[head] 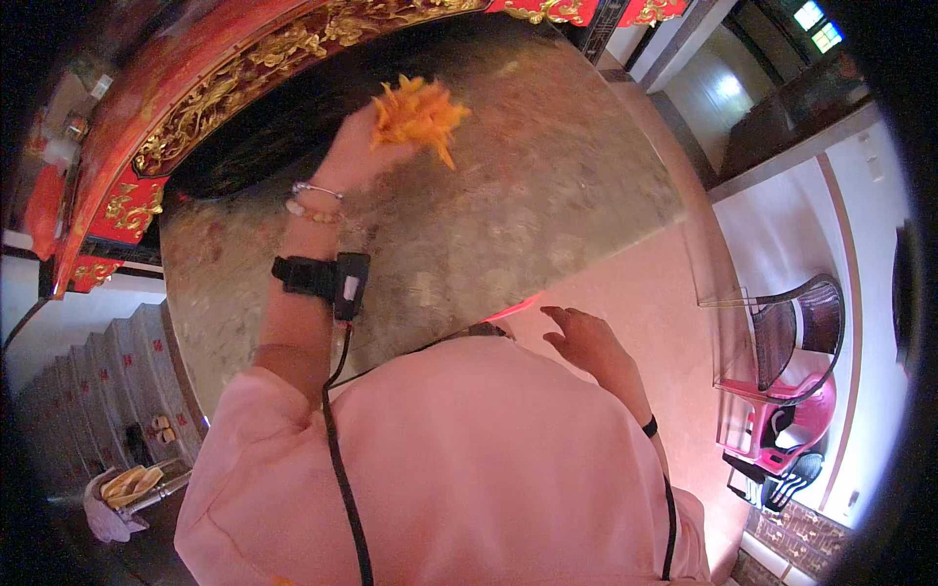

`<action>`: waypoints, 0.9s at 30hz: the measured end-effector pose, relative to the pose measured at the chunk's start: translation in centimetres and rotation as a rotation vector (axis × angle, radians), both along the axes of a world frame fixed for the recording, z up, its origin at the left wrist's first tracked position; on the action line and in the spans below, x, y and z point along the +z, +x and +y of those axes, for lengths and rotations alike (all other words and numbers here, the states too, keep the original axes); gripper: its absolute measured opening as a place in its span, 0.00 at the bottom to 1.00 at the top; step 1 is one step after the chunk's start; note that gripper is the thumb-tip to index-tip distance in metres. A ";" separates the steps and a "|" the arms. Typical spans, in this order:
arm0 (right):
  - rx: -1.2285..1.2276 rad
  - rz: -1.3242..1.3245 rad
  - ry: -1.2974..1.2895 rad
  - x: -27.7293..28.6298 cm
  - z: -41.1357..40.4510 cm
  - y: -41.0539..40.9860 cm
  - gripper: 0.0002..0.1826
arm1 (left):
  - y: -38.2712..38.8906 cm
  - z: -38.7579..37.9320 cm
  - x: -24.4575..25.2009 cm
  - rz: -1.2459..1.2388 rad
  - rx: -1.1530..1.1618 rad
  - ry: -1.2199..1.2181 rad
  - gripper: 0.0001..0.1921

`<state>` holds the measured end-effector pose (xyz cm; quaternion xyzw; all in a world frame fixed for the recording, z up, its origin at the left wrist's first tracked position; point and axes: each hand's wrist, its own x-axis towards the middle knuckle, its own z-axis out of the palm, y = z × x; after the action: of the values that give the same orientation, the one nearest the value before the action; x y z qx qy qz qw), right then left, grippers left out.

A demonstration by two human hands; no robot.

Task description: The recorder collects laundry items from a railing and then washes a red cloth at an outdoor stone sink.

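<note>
My left hand (pixel 359 150) is shut on a fluffy orange-yellow bunch (pixel 421 117), with pointed strands spreading out; it could be a duster or a bunch of petals. Hand and bunch are over the far part of a mottled grey-brown tabletop (pixel 454 242); whether they touch it I cannot tell. At my right side, beyond the table's near edge, my right hand (pixel 590 344) hangs with its fingers slightly apart and nothing in it. A black strapped device (pixel 350 286) with a cable sits on my left forearm.
Gilded carving (pixel 315 47) on a red frame borders the table's far side. To the right, a dark woven chair (pixel 777 344) and a pink plastic chair (pixel 806 417) stand along the wall. Steps (pixel 95 381) lie on the left, near a white bag (pixel 110 509).
</note>
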<state>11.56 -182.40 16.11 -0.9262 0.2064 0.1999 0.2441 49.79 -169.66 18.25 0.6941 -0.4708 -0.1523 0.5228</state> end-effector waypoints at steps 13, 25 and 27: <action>0.043 -0.038 0.001 -1.3 0.1 -0.4 0.24 | 12.8 8.2 2.9 -0.531 0.590 0.480 0.30; -0.001 0.009 0.015 -0.8 0.6 -0.3 0.25 | 13.6 9.4 2.6 -0.427 0.567 0.454 0.62; -0.008 -0.001 0.020 -0.8 0.6 -0.3 0.25 | 13.2 9.7 3.0 -0.370 0.540 0.371 0.65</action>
<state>11.26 -181.76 15.35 -0.9229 0.2082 0.2006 0.2544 63.02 -159.99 21.27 0.8920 -0.3216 0.0363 0.3155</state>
